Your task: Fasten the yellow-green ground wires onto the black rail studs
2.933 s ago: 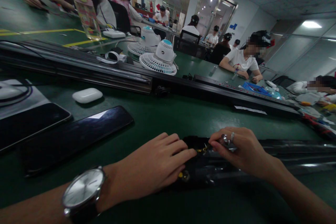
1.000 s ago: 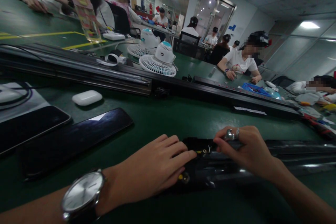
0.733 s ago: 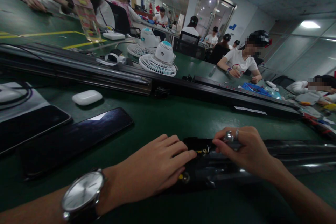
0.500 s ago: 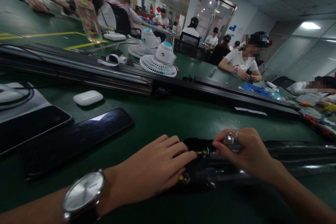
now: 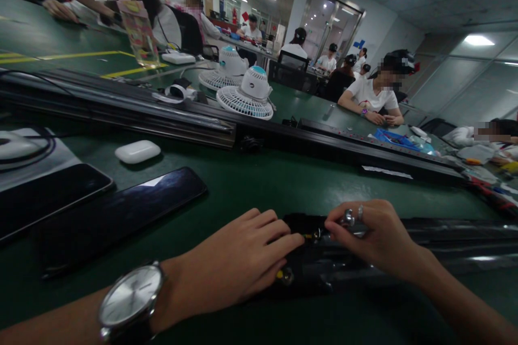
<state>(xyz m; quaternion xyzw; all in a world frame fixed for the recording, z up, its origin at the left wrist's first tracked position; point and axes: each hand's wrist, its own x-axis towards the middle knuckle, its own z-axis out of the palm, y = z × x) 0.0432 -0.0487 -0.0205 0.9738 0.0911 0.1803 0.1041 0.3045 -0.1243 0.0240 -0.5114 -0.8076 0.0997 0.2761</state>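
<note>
Several long black strips (image 5: 453, 232) lie across the lower right of the table, ending in a dark end piece with small yellow and metal parts (image 5: 286, 276). My left hand (image 5: 238, 259), palm down with a watch at the wrist, rests on that end piece; its fingertips press beside the yellow parts. At the upper metal fitting (image 5: 317, 233), my right hand (image 5: 372, 232) has thumb and index finger pinched together. Whatever lies between them is too small to make out. Rings show on the right hand's fingers.
On the green table (image 5: 259, 183) lie two dark phones (image 5: 121, 215) and a white earbud case (image 5: 137, 152) at left. Long dark rails (image 5: 324, 145) cross behind, with white fans (image 5: 251, 91) and a bottle (image 5: 140, 35) beyond. A person (image 5: 374, 91) sits across the table.
My right thumb and index finger have shifted slightly left toward the metal fitting. My left hand stays practically in place on the end piece.
</note>
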